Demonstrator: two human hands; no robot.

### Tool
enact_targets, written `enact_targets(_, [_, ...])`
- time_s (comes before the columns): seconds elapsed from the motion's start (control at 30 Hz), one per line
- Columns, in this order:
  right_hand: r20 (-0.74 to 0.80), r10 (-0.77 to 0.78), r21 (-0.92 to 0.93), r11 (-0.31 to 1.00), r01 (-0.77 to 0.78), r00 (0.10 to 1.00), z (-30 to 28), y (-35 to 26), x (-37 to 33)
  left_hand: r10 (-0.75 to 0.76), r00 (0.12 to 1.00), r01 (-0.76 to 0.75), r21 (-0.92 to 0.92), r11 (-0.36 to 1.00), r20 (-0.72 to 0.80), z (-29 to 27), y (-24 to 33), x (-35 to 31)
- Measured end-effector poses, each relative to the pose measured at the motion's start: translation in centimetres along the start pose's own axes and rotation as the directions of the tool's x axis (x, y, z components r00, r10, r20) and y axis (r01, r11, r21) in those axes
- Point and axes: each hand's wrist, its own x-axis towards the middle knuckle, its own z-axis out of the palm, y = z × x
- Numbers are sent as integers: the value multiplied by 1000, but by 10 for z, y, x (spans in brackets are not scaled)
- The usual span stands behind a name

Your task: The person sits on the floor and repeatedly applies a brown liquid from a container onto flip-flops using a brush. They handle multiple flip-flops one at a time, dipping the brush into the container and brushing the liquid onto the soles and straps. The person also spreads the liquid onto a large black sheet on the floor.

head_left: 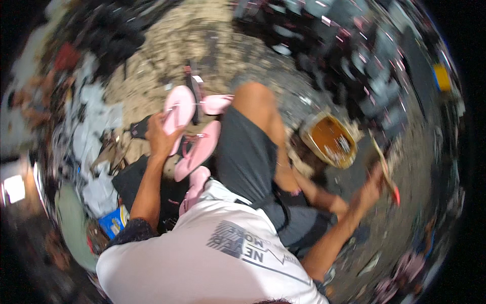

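Observation:
My left hand (161, 136) grips the heel part of a pink flip-flop (180, 101), sole flat toward me and strap showing. Close beside it lie more pink flip-flops: one (201, 152) by my thigh, one (218, 104) at my knee and another (196, 186) against my shirt. Out to the right, my right hand (372, 188) is closed around a slim, pale stick-like tool (386, 169) with an orange-red end; blur hides its exact kind. Between that hand and my knee stands a squarish tub (307, 133) holding brown liquid.
Dark, shiny pieces (349, 55) are heaped at the far right, blurred. Along the left lie pale plastic bags (96, 137) and a blue packet (114, 221). Rough tan ground (167, 35) spreads beyond my legs. A yellow item (442, 77) sits at the right edge.

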Motion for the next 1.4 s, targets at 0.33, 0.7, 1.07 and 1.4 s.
enact_targets(0.33, [363,-201,-196,938,285,910,60,53,35,-48,995,-29,-686,727,-93,-41,-14,59])
enact_targets(0.7, [296,-460,-151,843,517,837,-21,40,40,510,859,-375,-739,560,-50,-17,166,61])
enact_targets(1.07, [-291,45,636,755,158,956,-72,-24,35,637,657,335,-913,234,404,-28,242,69])
enact_targets(1.4, [-5,-683,545,611,575,731,69,-85,-65,761,580,751,-552,-362,291,-14,330,-10])
